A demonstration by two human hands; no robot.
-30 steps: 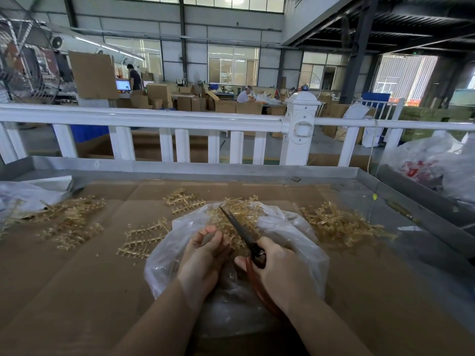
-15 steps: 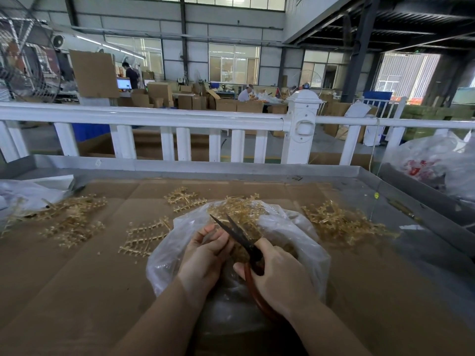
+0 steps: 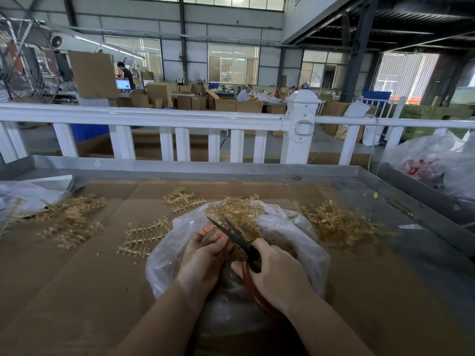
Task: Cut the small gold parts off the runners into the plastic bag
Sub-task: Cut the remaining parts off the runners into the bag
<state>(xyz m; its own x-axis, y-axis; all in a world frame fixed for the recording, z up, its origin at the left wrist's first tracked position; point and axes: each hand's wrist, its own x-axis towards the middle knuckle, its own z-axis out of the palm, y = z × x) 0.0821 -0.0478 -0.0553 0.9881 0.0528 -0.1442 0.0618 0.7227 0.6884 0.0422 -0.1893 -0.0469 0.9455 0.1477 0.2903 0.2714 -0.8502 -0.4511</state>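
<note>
A clear plastic bag (image 3: pixel 305 242) lies open in the middle of the cardboard-covered table, with gold parts inside. Over its mouth, my right hand (image 3: pixel 277 276) grips red-handled scissors (image 3: pixel 231 233) whose dark blades are spread and point up and left. My left hand (image 3: pixel 203 255) pinches a small gold runner piece right at the blades; my fingers mostly hide the piece. Gold runners lie in a flat rack (image 3: pixel 144 237) left of the bag, a heap (image 3: pixel 339 222) to its right and a pile (image 3: pixel 239 209) behind it.
More gold runners are scattered at the far left (image 3: pixel 69 219) and back centre (image 3: pixel 183 197). A crumpled plastic bag (image 3: pixel 28 194) sits at the left edge. The table's metal rim (image 3: pixel 421 191) runs along the right, a white railing (image 3: pixel 164 119) behind, and a big bag (image 3: pixel 437 165) at the right.
The scissor blades, closed a second ago, have spread apart. Both hands have stayed over the bag's mouth.
</note>
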